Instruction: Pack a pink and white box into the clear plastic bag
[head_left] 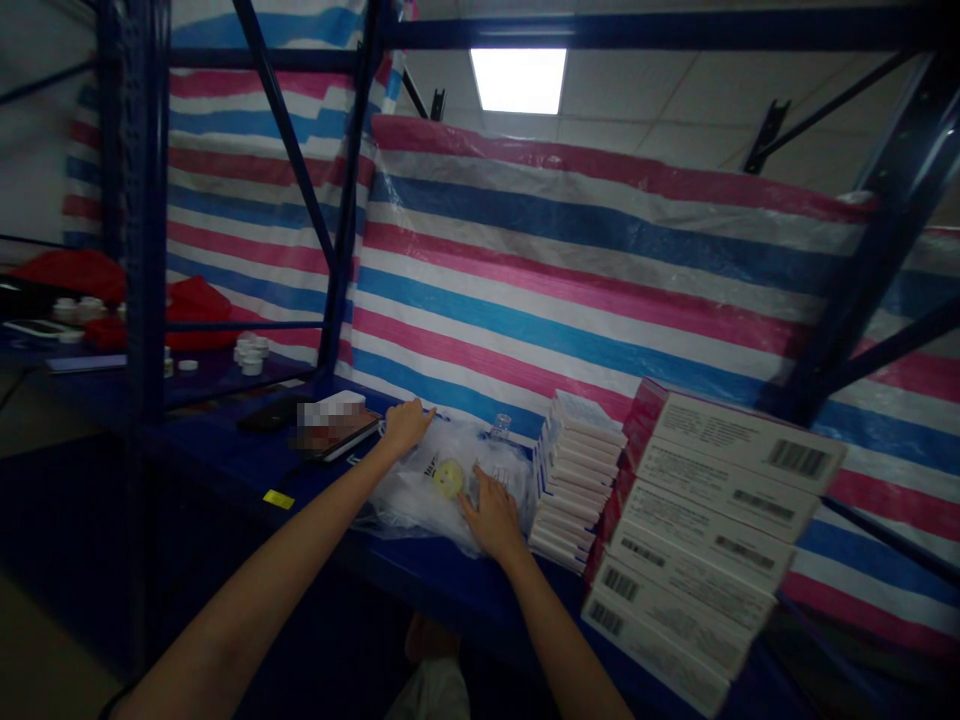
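Observation:
A clear plastic bag [420, 505] with dark print lies crumpled on the blue shelf top, a round pale-yellow item [448, 478] showing at its middle. At the bag's upper left edge is my left hand [406, 427], closed on the plastic, one finger stretched to the right; the fingertips underneath are hidden. My right hand [493, 512] rests open on the bag's right side, fingers spread, thumb beside the yellow item. Just behind the bag stands a small clear plastic piece [501, 427].
Right of the bag rise a stack of thin white boxes [574, 480] and a taller stack of barcoded boxes [705, 530]. To the left lie a dark phone-like item [349, 438], a yellow label [278, 498] and white jars [251, 352]. Blue rack posts [146, 220] frame the shelf.

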